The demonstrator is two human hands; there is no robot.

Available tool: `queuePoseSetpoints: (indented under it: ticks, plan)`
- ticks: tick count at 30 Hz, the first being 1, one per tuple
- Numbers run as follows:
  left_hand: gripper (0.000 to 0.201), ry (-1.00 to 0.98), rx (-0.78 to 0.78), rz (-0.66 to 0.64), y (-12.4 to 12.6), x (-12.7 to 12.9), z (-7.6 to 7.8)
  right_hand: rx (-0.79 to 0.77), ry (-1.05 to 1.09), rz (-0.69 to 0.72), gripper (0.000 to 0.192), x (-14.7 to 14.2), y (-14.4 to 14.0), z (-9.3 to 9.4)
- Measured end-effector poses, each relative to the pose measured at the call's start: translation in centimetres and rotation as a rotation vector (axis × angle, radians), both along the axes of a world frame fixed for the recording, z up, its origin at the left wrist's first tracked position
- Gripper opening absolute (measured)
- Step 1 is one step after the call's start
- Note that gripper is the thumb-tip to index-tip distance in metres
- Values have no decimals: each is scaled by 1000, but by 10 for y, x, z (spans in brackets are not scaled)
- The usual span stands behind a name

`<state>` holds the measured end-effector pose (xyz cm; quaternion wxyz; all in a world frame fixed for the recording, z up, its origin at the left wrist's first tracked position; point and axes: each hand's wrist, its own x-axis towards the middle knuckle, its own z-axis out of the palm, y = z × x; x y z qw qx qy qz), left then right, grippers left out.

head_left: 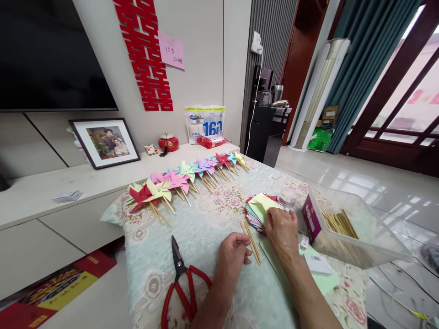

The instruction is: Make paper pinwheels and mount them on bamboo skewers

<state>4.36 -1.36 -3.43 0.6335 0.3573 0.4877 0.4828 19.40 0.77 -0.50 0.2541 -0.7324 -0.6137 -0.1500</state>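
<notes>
Fingers of my left hand (233,253) pinch thin sticks (252,244) just left of the paper stack (262,210); my right hand (283,228) grips the stack's near edge. I judge the sheets light and floppy, best pinched at a corner; the sticks stiff, slippery.

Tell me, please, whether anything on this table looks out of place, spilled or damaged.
Nothing stands out. The pinwheels lie in a tidy row, the sticks are inside the clear box, and the scissors lie flat. The left hand touches a few loose sticks; the right hand rests on the paper stack.
</notes>
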Motion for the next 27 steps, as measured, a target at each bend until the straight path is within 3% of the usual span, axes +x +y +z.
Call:
queuePoseSetpoints:
  ticks: [9,22,27]
  plan:
    - [21,17,-11,-18,1,0,4,157,16,-50,20,3,-2,1]
    - [20,62,7,-83,-2,0,18,83,36,-87,21,5,-1,0]
    - [25,70,35,-107,-4,0,20,176,3,-81,22,4,-3,3]
